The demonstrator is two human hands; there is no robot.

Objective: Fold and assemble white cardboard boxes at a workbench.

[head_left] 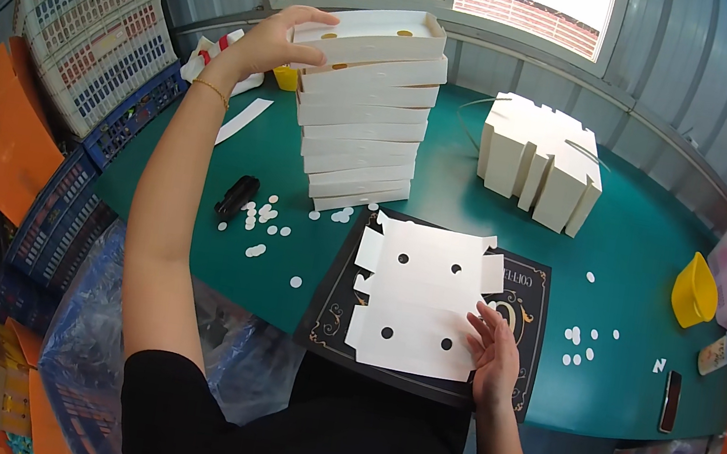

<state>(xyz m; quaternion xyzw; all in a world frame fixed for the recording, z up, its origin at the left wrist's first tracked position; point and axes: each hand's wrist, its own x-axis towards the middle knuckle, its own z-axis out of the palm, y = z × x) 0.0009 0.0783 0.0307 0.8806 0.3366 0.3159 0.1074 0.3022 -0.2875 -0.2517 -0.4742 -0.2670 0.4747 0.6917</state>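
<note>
A tall, slightly crooked stack of folded white cardboard trays [365, 124] stands at the far side of the green table. At its top left corner, my left hand [269, 44] grips the uppermost tray [372, 45], fingers over the rim and thumb lower on the outside. A flat white die-cut cardboard blank [418, 301] with side tabs and round holes lies on a black mat with gold ornament [526, 270]. By the blank's right edge, my right hand [495, 355] is open, fingers apart and fingertips at the edge; whether they touch it I cannot tell.
A strapped bundle of white blanks [538, 159] stands back right. Small white discs [262, 212] lie scattered beside a black object [237, 199]. At right are a yellow cup [695, 291], a bottle [721, 352] and a dark phone-like object [670, 402]. Plastic crates [98, 18] stand left.
</note>
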